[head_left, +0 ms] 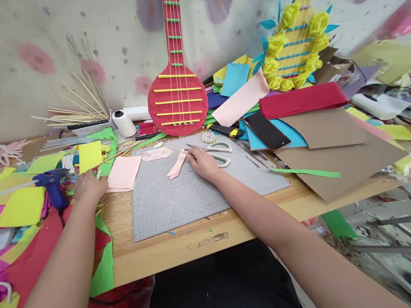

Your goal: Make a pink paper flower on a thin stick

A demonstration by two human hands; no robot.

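Two hands extend over a wooden table [128,259], both yours. Your left hand [90,187] lies at the edge of a heap of coloured paper, fingers bent downward; its grip is hidden, so you cannot tell whether it has hold of anything. Just beside it, on its right, is a stack of pale pink squares [123,174]; on its other side lies a blue glue gun [53,188].

Your right hand [202,162] rests palm down over the grey cutting mat [170,205], fingers close together and partly curled. It partly covers a pair of scissors [222,152], whose light handles emerge beyond it; a thin stick [179,149] reaches toward its fingertips. Whether it grasps either cannot be told.

The folded pink strip [177,165] lies on the mat just left of your right hand. Near it, farther back, is a flat pink folded piece [156,153].

Behind the mat, a red paper-covered stringed instrument [178,106] stands upright. To its right, a black phone [266,130] lies partly on blue paper [296,135], near brown cardboard [345,165].
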